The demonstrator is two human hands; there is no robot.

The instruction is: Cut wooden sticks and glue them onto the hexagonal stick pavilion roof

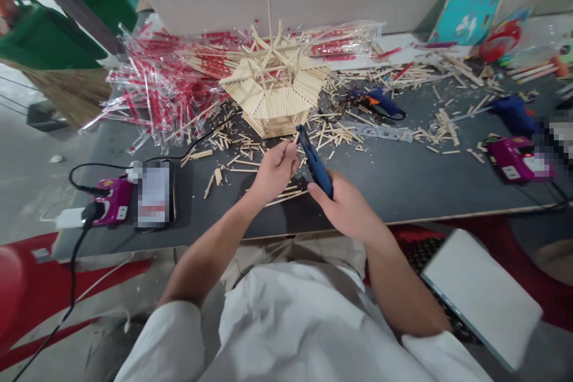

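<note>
My left hand [276,170] is closed in a pinch on a short piece of wooden stick [296,138], whose tip shows above the fingers. In my right hand [342,203] is a pair of blue-handled pliers [319,168], its dark jaws pointing up beside the stick. Whether the jaws touch the stick I cannot tell. Just beyond both hands stands a model building made of wooden sticks [280,102], with sloping roof panels and a tall thin stick rising from it. Loose wooden sticks [286,196] lie on the table beneath my hands.
Red-printed plastic wrappers [156,83] heap at the back left. A blue glue gun [385,101], a clear ruler [380,131] and stick offcuts lie to the right. A phone [154,194] and purple power adapter [114,200] sit at left; another purple adapter [514,158] is far right.
</note>
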